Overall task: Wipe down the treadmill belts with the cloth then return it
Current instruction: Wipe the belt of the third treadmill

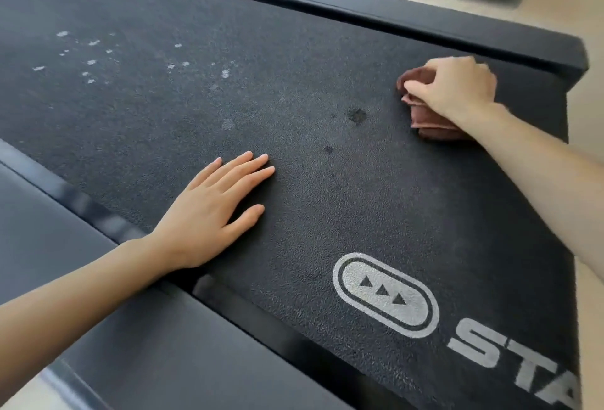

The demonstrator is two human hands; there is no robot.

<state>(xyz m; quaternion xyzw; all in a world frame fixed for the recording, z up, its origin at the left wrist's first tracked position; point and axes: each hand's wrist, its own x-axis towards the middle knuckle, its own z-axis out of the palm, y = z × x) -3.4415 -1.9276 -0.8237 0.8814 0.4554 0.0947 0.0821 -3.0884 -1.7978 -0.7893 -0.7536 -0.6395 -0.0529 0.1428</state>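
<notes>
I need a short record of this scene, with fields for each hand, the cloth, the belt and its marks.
left hand: flat on the belt, fingers straight
right hand: grips the cloth, near the far rail
cloth: reddish-brown, bunched, on the belt
belt: black, textured, with a white logo
marks: pale specks at left, dark spots between the hands

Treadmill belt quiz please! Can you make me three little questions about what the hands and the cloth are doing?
1. True or false: the left hand lies flat on the belt.
2. Which one grips the reddish-brown cloth? A) left hand B) right hand
3. Fill in: in the picture, the white specks lie to the ___ of the cloth.
Key: 1 true; 2 B; 3 left.
</notes>
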